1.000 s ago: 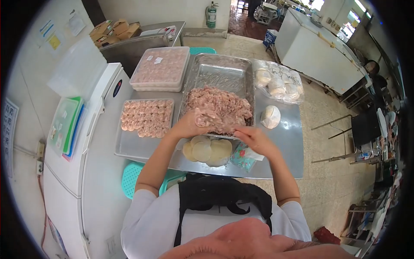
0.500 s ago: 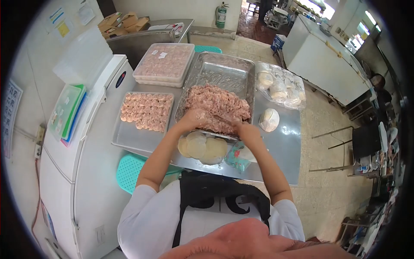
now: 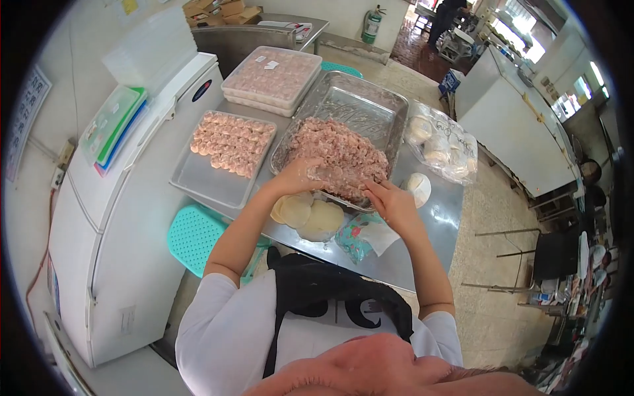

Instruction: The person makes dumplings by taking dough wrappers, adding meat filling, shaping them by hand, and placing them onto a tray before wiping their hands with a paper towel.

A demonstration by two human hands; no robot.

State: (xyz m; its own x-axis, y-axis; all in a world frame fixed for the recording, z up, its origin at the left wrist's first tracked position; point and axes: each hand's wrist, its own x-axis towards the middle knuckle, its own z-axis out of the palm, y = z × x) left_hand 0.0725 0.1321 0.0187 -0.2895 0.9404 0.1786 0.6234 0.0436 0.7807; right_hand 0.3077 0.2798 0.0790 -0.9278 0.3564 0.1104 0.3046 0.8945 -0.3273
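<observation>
My left hand (image 3: 302,175) rests at the near left edge of a metal pan (image 3: 370,89), its fingers against a mound of ground meat (image 3: 340,155); what it holds, if anything, is too small to make out. At the pan's near right corner is my right hand (image 3: 389,201), fingers closed together at the meat, their grip unclear. Round pale wrappers (image 3: 317,218) lie on the table just in front of the pan. Beside them is a colourful plastic packet (image 3: 356,239). Left of the pan, a tray (image 3: 218,181) holds rows of filled dumplings (image 3: 231,142).
Stacked lidded containers (image 3: 272,76) stand behind the tray. Right of the pan are a bag of wrapped stacks (image 3: 441,142) and a single stack (image 3: 418,189). A white freezer (image 3: 142,218) borders the table's left. A person (image 3: 446,21) stands far back.
The camera view has turned, shifting the scene. My left hand has come off the meat's middle to the pan's near left side. My right hand has drawn slightly back from the meat.
</observation>
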